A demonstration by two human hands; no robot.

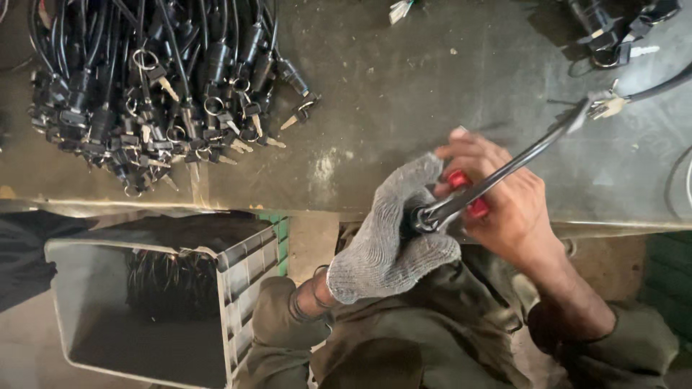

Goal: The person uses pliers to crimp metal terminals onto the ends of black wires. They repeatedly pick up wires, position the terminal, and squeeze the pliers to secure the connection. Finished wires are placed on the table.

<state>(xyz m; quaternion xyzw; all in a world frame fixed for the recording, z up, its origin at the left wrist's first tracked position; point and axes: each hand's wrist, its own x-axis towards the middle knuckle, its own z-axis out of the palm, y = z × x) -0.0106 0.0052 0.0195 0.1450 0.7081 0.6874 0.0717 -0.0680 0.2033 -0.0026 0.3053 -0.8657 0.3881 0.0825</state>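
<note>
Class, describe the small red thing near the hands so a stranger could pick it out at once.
Find the grey workbench and follow its near edge to the gloved left hand and bare right hand. The red part sits in the right hand, crossed by a black cable. It is the only red piece; the bundled switches are black.

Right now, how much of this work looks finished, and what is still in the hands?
Looks done: a big pile of black cabled locks with keys lies on the bench, and more cables sit in the grey crate. In hand: the gloved left hand grips one black cable while the bare right hand holds a red piece against it. Left: a few locks at the far right.
</note>
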